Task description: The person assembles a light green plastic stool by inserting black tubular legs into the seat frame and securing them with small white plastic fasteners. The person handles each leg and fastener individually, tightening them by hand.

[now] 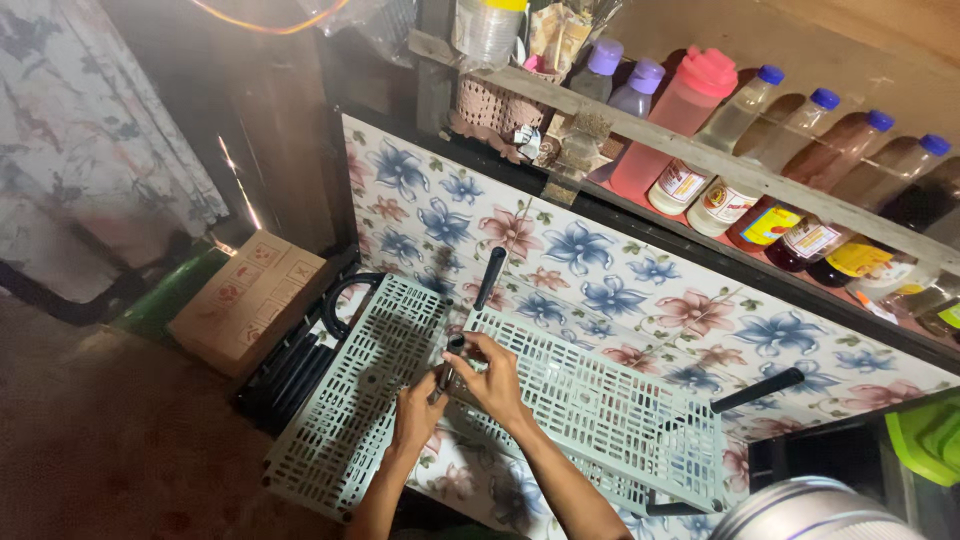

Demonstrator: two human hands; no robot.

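While both hands meet at centre frame, the left hand (418,415) grips a short black post (443,375), fingers closed round it. Right hand (492,378) pinches the post's top at the corner of a grey perforated shelf panel (610,420). Second panel (355,400) lies lower left. Cardboard box (250,298) at left, sauce bottles (760,215) on shelf upper right.
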